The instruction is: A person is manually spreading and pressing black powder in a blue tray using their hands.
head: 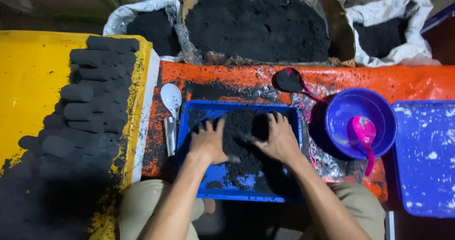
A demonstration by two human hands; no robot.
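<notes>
- The left hand (207,140) lay flat in the middle of the frame, fingers spread wide, pressed palm-down on the black powder (244,140); it gripped nothing.
- The right hand (278,138) lay just beside it, also opened out and pressing on the same heap, holding nothing.
- The black powder sat in a blue tray (194,108) at lower centre, resting on an orange sheet (417,81).
- Left of the tray lay a white spoon (171,97) above a small metal tube (170,135).
- At the left of the frame, dark cylindrical briquettes (95,83) were stacked on a yellow sheet (28,88).
- Right of the tray stood a blue bowl (341,121) with a pink spoon (365,133) in it; another powder-caked spoon (290,80) lay above.
- Along the top stood open sacks of black powder (256,26).
- A second blue tray (424,159) sat at the right edge.
</notes>
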